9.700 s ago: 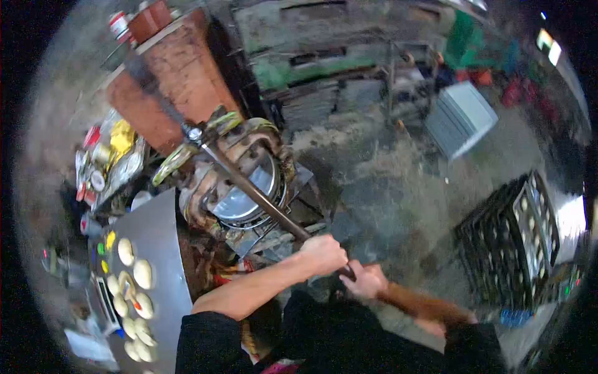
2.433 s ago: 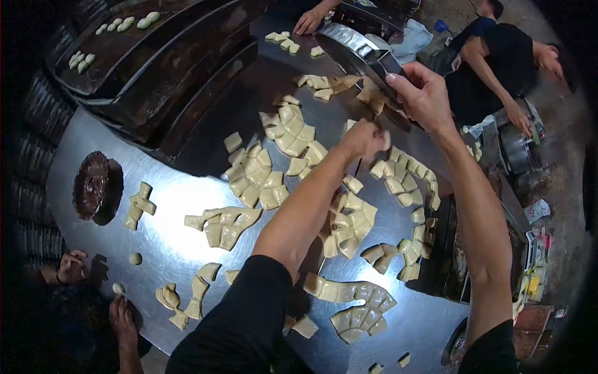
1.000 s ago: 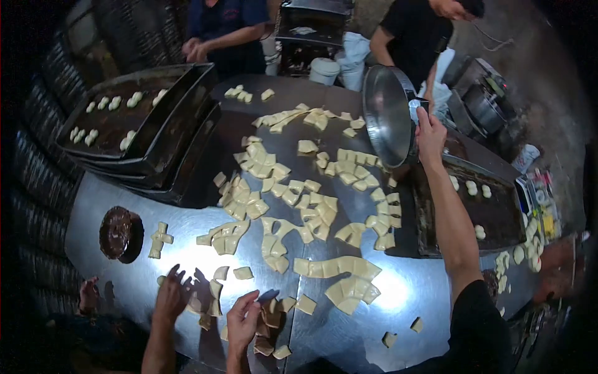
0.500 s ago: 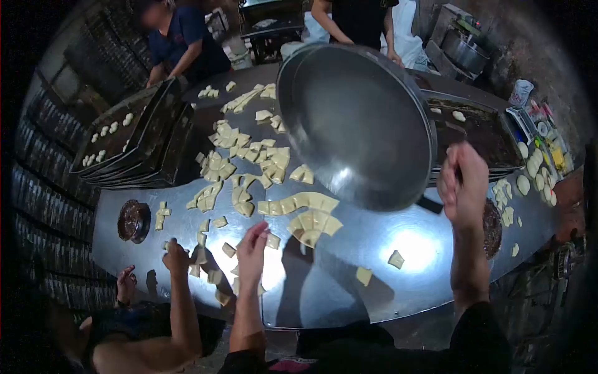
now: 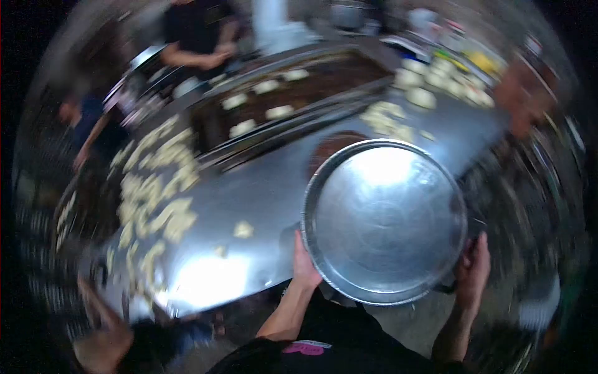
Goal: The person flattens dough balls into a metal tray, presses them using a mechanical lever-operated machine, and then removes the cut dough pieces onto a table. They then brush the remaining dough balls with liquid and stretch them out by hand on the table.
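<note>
A large round metal pan (image 5: 386,218), shiny inside, is held level in front of my body over the table's near right edge. My left hand (image 5: 305,262) is closed on its left rim, thumb up along the side. My right hand (image 5: 474,265) grips the right side, by a dark handle; part of its fingers is hidden behind the rim. Two small dough pieces, one of them a pale square (image 5: 243,229), lie on the metal table (image 5: 261,181) left of the pan. Many cut dough pieces (image 5: 149,199) are spread farther left. The view is blurred by motion.
Stacked dark trays (image 5: 324,75) with dough pieces stand at the back. Round dough balls (image 5: 421,98) and flat scraps (image 5: 387,119) lie at the back right. A co-worker (image 5: 199,37) stands across the table, another (image 5: 93,128) at the far left, and a third person's arm (image 5: 106,324) is at the lower left.
The view has turned right. The pan has come down from its raised, tilted position to in front of my body. My left hand has left the dough and taken hold of the pan's rim.
</note>
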Demonstrator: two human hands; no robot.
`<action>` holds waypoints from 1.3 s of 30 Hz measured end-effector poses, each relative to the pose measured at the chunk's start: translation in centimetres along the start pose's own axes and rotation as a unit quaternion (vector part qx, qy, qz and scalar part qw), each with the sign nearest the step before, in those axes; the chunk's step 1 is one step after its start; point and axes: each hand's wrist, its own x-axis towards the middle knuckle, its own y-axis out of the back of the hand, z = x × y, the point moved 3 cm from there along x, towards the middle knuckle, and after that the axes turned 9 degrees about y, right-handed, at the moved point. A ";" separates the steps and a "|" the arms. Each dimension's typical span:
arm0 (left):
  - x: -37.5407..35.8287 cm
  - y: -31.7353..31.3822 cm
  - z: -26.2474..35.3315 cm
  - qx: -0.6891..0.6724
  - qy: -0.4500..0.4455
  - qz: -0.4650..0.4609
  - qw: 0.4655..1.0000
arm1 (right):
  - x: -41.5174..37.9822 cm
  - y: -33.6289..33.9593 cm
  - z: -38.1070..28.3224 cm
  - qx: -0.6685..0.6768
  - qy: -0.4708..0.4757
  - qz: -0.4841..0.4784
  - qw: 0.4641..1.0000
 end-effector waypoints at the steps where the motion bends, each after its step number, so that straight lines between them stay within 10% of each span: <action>1: 1.3 -0.6 -1.5 0.008 0.046 -0.010 0.999 | -0.5 3.0 0.6 0.003 -0.014 0.038 0.999; 10: 5.0 -5.6 -10.3 0.246 0.127 -0.074 0.958 | -9.7 16.3 9.4 0.097 -0.023 0.309 0.946; 24: 36.3 -18.4 -24.5 0.298 0.000 -0.060 0.953 | 29.9 29.4 21.4 -0.199 -0.083 0.202 0.955; 30: 44.7 -20.6 -26.5 0.403 -0.058 0.054 0.912 | 41.8 30.4 15.5 -0.403 -0.176 0.031 0.897; 32: 46.4 -21.2 -27.2 0.372 -0.094 0.082 0.920 | 47.3 33.8 15.5 -0.577 -0.190 -0.112 0.787; 34: 48.4 -20.6 -27.7 0.535 -0.235 0.144 0.798 | 55.0 34.3 10.8 -0.671 0.065 -0.065 0.735; 39: 49.7 -24.7 -28.8 0.599 -0.279 0.207 0.722 | 80.4 31.4 4.9 -0.673 0.302 -0.112 0.666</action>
